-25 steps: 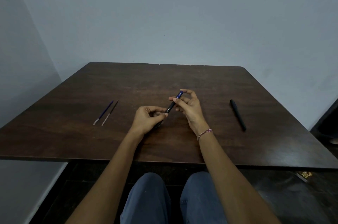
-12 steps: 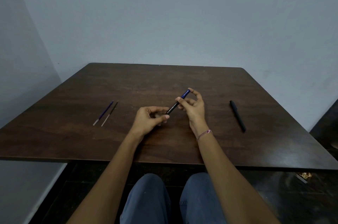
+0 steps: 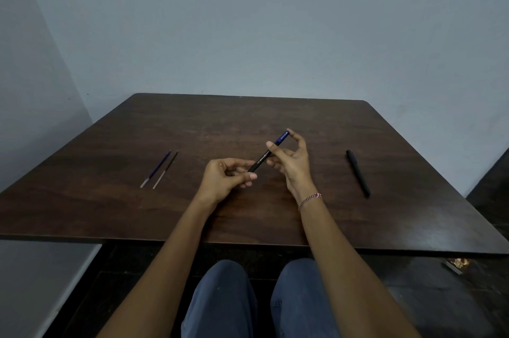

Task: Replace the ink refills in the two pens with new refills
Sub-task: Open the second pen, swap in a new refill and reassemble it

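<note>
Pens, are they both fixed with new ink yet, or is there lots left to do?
Nothing looks finished yet. In hand: the left hand and right hand both hold the blue-capped pen, which looks unopened. Left to do: the blue refill and dark refill lie side by side on the table, and the black pen lies apart at the right.

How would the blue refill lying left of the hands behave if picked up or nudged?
The blue refill looks very thin, so probably light and slightly bendy. Lying flat on the smooth table, it would likely roll if nudged sideways, perhaps into the dark refill beside it.
</note>
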Tool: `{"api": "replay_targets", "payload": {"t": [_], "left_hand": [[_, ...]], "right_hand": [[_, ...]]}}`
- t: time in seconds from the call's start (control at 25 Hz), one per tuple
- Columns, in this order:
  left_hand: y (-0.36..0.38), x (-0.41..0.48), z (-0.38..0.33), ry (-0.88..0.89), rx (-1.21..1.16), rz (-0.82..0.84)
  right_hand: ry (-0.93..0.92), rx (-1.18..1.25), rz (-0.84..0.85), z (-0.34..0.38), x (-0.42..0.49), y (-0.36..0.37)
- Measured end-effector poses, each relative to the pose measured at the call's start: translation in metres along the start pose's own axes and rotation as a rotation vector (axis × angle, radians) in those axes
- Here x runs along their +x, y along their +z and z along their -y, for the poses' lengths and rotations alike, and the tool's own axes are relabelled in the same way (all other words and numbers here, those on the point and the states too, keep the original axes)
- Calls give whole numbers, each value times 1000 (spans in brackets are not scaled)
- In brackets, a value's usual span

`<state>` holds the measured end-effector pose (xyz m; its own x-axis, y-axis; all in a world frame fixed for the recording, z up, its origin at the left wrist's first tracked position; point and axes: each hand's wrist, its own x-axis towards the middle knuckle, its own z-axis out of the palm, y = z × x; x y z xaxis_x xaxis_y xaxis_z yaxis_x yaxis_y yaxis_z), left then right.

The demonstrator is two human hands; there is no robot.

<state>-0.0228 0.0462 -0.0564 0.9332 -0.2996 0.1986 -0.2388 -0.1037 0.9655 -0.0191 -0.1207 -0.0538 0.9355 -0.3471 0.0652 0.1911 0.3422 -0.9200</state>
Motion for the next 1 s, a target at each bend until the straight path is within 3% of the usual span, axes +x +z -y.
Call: {"api": "replay_targets", "payload": {"t": [0.52,0.64,0.84,1.0], "left_hand": [[5,2,-1,6,55,57],[7,-1,-3,6,140,65],[38,-5,-9,141,396,20],[88,1,-18,220,496,96]], "right_hand": [[63,14,-21,1,7,-3],[52,-12,-93,1,7,-4],[-52,-389,-255,22,26,-29],[0,-673,-99,59,38,-68]]}}
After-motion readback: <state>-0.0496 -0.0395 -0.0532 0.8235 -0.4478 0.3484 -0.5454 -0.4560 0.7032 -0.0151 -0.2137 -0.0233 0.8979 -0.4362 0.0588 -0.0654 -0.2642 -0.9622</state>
